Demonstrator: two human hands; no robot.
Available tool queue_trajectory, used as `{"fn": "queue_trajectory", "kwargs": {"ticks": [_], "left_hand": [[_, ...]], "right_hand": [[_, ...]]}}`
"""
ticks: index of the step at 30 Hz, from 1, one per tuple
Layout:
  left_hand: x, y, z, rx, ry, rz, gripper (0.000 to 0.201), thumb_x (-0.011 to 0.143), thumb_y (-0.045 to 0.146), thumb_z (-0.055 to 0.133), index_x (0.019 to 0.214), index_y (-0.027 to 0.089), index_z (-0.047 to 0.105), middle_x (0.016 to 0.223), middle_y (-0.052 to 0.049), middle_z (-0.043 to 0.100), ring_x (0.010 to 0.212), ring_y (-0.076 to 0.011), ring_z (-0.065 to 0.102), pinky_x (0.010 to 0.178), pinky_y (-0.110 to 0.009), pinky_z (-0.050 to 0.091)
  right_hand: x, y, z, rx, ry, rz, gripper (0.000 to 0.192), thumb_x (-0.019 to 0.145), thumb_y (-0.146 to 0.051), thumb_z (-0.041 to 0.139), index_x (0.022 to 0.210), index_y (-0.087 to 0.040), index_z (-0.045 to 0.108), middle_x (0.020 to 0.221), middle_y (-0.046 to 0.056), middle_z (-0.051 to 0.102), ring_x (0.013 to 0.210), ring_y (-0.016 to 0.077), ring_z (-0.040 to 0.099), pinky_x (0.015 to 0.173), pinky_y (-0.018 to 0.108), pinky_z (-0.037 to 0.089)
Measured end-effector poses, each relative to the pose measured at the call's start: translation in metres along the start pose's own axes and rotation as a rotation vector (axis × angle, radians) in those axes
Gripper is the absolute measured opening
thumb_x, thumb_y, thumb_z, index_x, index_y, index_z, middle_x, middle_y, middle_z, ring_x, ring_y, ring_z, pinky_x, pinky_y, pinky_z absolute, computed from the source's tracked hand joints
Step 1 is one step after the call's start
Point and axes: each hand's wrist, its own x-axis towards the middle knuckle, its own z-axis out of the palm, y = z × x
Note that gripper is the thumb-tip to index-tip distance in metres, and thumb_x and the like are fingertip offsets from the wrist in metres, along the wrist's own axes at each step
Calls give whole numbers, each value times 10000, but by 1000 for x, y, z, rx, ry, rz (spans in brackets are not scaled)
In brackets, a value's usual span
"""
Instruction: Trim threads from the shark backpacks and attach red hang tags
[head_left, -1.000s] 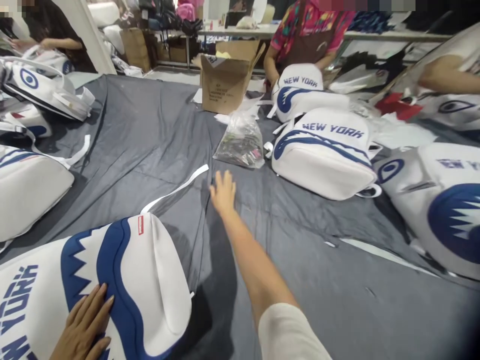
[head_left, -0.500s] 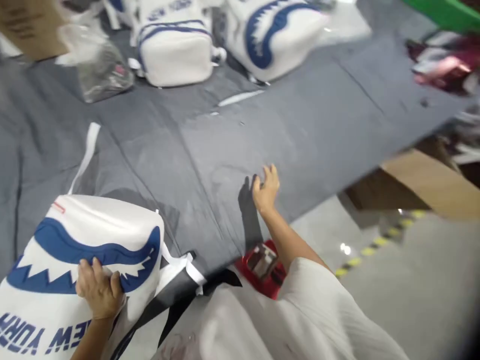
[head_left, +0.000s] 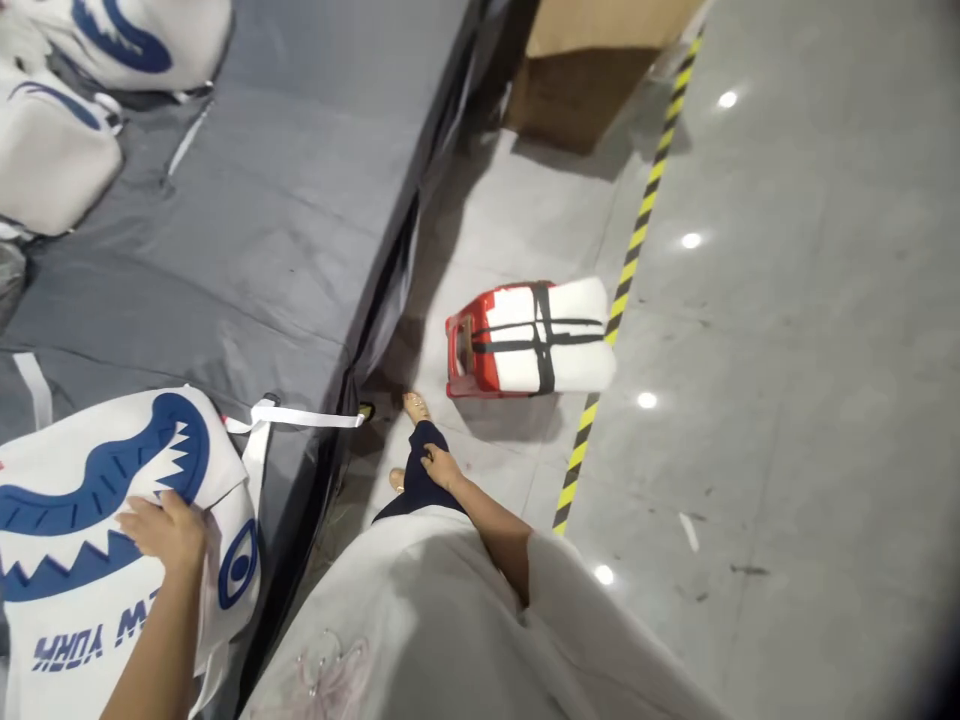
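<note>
A white backpack [head_left: 67,420] with a blue shark-mouth design, blue lettering and an eye patch lies on the grey-covered table at lower left. My left hand [head_left: 165,525] rests over the mouth design, its fingers spread out and touching the fabric. White straps [head_left: 307,415] trail from the backpack toward the table edge. Off the table, my right hand [head_left: 441,466] hangs low in front of my dark trouser leg [head_left: 424,470]. Its fingers look loosely bent and apart, with nothing visible in them.
On the floor stands a red stool [head_left: 461,360] with white padding strapped on by black bands. Beyond it is a cardboard box [head_left: 585,90]. Yellow-black tape [head_left: 645,220] crosses the floor. More white backpacks [head_left: 60,150] lie at the table's upper left.
The view has turned right and down toward the floor. My right hand has dropped from above the table to beside my leg. My left hand still rests on the backpack.
</note>
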Motion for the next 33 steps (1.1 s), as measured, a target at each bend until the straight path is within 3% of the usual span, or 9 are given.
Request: {"fn": "queue_trajectory", "kwargs": {"ticks": [3,6,8,13,16,21,25,29,33], "left_hand": [[-34,48,-5,-10,48,345,804,902,476,489,1515,21,236,1563,-301,221,1463,-433,190,1144,-661,184],[-71,119,16,-133,-273,846,636,941,394,471,1502,138,315,1540,-187,359,1442,-304,319,1181,-502,278],[-84,175,51,-169,-529,982,546,969,351,423,1483,181,350,1521,-139,407,1415,-252,373,1172,-440,325],[-67,306,166,47,-684,663,647,925,283,480,1494,43,288,1542,-232,337,1428,-314,339,1145,-451,341],[-60,343,205,166,-726,348,617,892,344,535,1423,52,415,1379,-256,510,1270,-368,497,1021,-501,429],[-111,331,193,17,-762,373,550,883,349,514,1397,157,476,1394,-170,519,1321,-335,432,1060,-490,375],[-175,289,183,-149,-784,446,670,883,239,452,1519,121,276,1630,-144,174,1509,-277,122,1170,-439,256],[-225,208,185,-21,-1006,-59,722,868,244,489,1541,192,234,1651,-103,97,1515,-270,120,1187,-449,255],[-253,116,167,87,-954,-529,728,864,218,499,1538,123,240,1628,-188,139,1489,-342,191,1151,-502,311]], "right_hand": [[-12,29,0,-36,-126,17,277,943,-383,605,1084,-148,649,1046,57,680,942,182,655,885,406,529],[-4,44,-25,-120,-140,10,299,971,-286,545,1216,-129,611,1131,107,678,1038,211,646,942,406,492],[11,42,-47,-184,-110,-32,354,970,-212,491,1297,-108,575,1175,157,671,1091,232,632,960,371,464],[71,3,-106,-328,-27,-267,406,939,-185,463,1327,-146,577,1215,130,670,1160,233,589,991,316,425],[104,-35,-133,-410,-13,-403,457,970,-213,383,1408,-161,504,1353,116,592,1233,223,534,1048,333,395],[147,-119,-146,-580,-24,-826,580,939,-172,368,1515,-115,334,1603,157,238,1474,302,169,1124,481,272],[181,-152,-120,-878,-262,-897,468,914,-192,410,1364,-130,523,1356,184,561,1364,345,327,1073,618,235],[202,-135,-95,-1094,-304,-851,415,925,-183,358,1278,-117,566,1247,205,611,1263,338,410,1038,617,254],[202,-110,-97,-1201,-226,-859,465,956,-270,311,1330,-93,524,1267,250,584,1290,355,412,1033,565,290]]}}
